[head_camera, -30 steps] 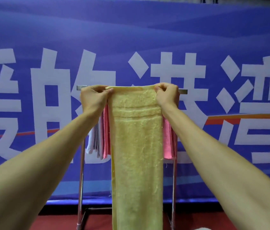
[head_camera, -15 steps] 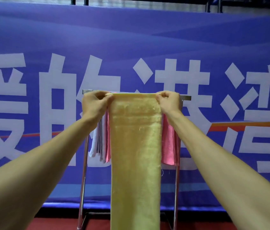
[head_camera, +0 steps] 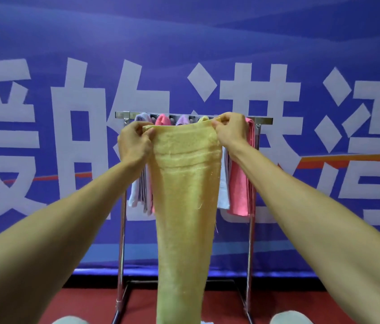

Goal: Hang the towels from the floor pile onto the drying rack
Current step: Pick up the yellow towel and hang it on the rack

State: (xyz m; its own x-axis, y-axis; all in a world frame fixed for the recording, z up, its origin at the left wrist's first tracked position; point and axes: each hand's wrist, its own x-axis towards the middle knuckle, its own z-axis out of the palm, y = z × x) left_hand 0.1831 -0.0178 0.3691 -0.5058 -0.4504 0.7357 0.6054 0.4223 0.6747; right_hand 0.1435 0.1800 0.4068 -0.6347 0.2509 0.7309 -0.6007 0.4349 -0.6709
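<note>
A long yellow towel [head_camera: 184, 195] hangs down in front of me, stretched by its top edge between both hands. My left hand [head_camera: 134, 142] pinches the top left corner, and my right hand [head_camera: 231, 130] pinches the top right corner. The towel's top edge sits just in front of and slightly below the top bars of the metal drying rack [head_camera: 262, 120]. Over the rack's bars hang several towels: a pink one [head_camera: 240, 192] at the right, white and lilac ones [head_camera: 137, 190] at the left. The floor pile is out of view.
A blue banner with large white characters [head_camera: 79, 113] fills the wall behind the rack. The rack's legs [head_camera: 120, 265] stand on a red floor [head_camera: 86, 305]. Two pale rounded shapes, likely my shoes [head_camera: 289, 318], show at the bottom edge.
The view has tilted down, so the tops of the hung towels on the rack's bars now show. Both hands keep their pinch on the yellow towel, its top edge now slightly lower against the rack.
</note>
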